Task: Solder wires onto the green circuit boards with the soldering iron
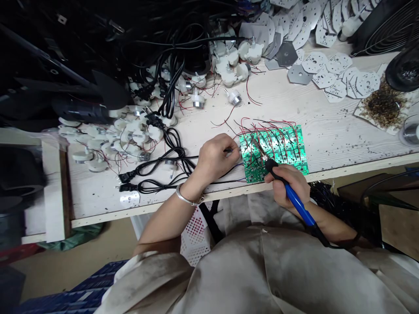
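Note:
My right hand (290, 185) is wrapped round a blue-handled soldering iron (296, 203). The iron's metal tip reaches over a green circuit board panel (299, 146) with rows of red and black wires on it. My left hand (218, 156) is closed in a pinch at the panel's left edge. A black power cord (193, 157) runs into its fingers from the left, and its end is partly hidden there. Whether the iron's tip touches the board or a wire I cannot tell. Two coiled cords with plugs (128, 187) lie left of my left hand.
Small white motors (234, 97) with thin red wires lie in heaps at the back and left. Grey and white hexagonal plates (314, 63) are piled at the back right. A dirty white pad with brown residue (381, 107) and a black fan (386, 30) stand at the right.

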Demonstrator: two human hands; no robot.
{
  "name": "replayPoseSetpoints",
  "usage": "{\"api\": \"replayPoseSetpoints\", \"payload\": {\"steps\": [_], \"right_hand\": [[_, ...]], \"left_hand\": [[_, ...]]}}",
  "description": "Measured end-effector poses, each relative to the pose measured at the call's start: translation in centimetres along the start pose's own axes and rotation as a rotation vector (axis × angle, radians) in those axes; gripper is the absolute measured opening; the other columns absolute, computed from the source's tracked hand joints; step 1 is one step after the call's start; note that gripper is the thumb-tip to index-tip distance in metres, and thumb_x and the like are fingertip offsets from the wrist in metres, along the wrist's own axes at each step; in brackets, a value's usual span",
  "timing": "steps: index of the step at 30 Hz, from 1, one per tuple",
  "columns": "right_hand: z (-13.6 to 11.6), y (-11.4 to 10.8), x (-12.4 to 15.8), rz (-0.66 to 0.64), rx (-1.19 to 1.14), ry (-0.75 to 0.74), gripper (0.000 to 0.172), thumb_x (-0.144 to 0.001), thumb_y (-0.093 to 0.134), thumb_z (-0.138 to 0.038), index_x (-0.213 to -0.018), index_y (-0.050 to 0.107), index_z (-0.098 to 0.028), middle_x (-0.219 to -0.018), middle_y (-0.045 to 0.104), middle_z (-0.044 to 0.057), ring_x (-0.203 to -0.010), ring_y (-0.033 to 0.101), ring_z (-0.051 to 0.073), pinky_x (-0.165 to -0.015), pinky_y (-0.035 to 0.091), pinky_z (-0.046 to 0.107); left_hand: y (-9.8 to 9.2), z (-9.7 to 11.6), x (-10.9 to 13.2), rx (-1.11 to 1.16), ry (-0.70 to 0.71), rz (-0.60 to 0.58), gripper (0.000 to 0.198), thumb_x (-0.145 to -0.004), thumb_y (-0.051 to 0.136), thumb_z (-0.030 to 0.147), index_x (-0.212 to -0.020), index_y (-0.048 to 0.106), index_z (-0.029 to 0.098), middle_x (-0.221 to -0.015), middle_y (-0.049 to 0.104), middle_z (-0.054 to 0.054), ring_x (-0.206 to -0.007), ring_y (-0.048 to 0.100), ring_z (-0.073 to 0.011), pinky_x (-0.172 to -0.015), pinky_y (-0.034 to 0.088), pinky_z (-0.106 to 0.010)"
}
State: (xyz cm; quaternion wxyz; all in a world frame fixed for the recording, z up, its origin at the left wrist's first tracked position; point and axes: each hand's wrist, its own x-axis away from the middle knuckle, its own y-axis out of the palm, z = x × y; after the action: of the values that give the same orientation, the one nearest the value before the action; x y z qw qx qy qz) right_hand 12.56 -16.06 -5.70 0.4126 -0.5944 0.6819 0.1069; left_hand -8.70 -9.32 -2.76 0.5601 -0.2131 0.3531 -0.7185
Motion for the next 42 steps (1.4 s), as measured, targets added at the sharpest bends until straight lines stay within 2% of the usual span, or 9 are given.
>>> {"api": "replayPoseSetpoints", "payload": {"steps": [17,29,42], "right_hand": [[0.05,0.15,-0.09,0.02,-0.05,-0.023,0.03,-0.096,0.055,-0.023,-0.125,0.061,-0.019,-0.072,0.073,-0.001,-0.062,0.071,0.017,-0.067,0.062,0.033],[0.0,0.29,0.04,0.039,-0.031,0.007,0.029,-0.098,0.054,-0.026,-0.125,0.062,-0.021,-0.073,0.073,-0.001,-0.063,0.071,0.018,-0.066,0.062,0.034],[0.07,0.14,-0.36,0.01,-0.059,-0.026,0.03,-0.097,0.053,-0.023,-0.126,0.061,-0.02,-0.072,0.074,-0.001,-0.062,0.07,0.017,-0.066,0.061,0.033]], "left_hand": [[0.19,-0.24,0.05,0.017,0.031,0.026,0.012,-0.079,0.056,0.014,-0.068,0.059,0.018,-0.073,0.063,-0.003,-0.067,0.058,-0.0135,-0.062,0.045,-0.025],[0.33,-0.42,0.1,0.024,0.057,0.057,0.011,-0.079,0.057,0.013,-0.069,0.06,0.017,-0.072,0.064,-0.002,-0.066,0.058,-0.0127,-0.061,0.045,-0.025],[0.26,-0.5,0.05,0.096,0.056,0.075,0.013,-0.081,0.057,0.012,-0.07,0.061,0.017,-0.073,0.065,-0.002,-0.069,0.059,-0.0123,-0.064,0.047,-0.024]]}}
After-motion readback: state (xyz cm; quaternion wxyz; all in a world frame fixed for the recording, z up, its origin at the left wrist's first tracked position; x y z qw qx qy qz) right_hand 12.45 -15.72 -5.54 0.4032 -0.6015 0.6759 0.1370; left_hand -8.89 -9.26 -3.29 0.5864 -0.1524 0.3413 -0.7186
